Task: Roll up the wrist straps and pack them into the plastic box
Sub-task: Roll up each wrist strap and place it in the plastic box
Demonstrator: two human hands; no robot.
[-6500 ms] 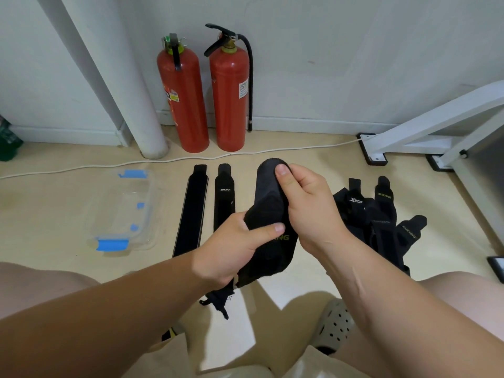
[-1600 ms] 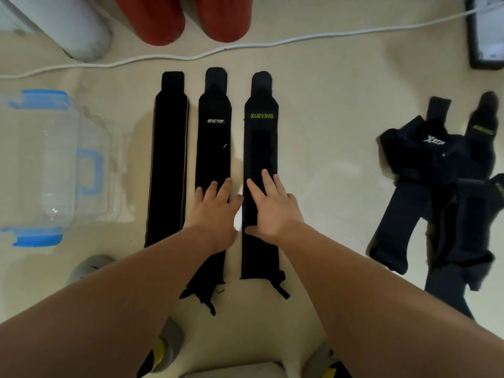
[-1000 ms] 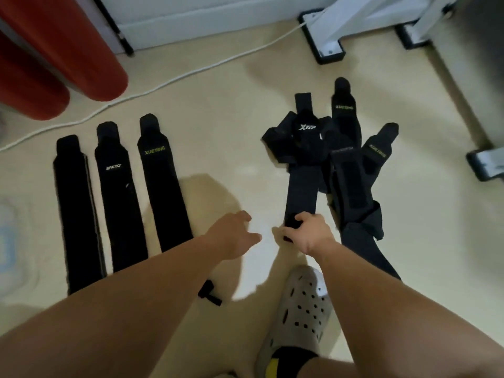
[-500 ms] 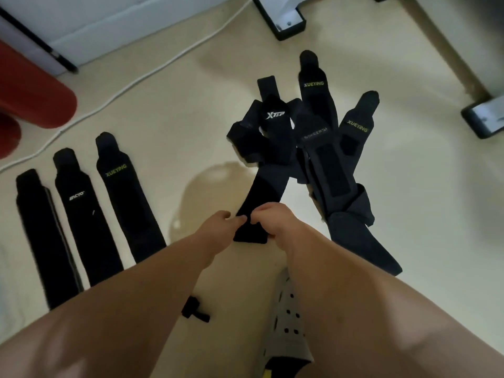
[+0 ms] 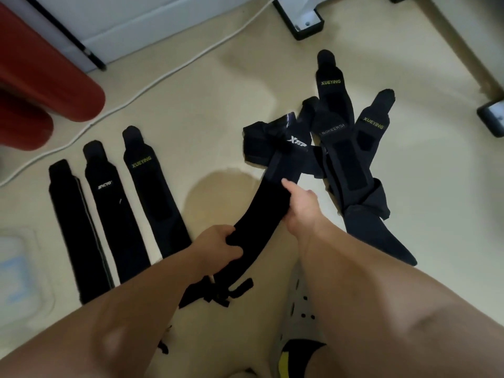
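As it arcs through the centre, the XTEP wrist strap point(image 5: 261, 214) is gripped near its tail by the left hand point(image 5: 218, 246) and held at mid-length by the right hand point(image 5: 302, 203). Tangled strap pile point(image 5: 349, 159): 2 o'clock. Three flat straps point(image 5: 117, 214): 9 o'clock. Plastic box point(image 5: 19, 268): 8 o'clock, at the edge.

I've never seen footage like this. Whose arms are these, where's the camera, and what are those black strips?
No machine here: these are a person's bare arms, filmed by one camera worn on the head, looking down. On the floor three wrist straps lie flat side by side; a tangled pile of more straps sits to their right. The left hand and right hand both grip one Xtep strap, its far end on the pile. The plastic box is at the left edge, blurred.
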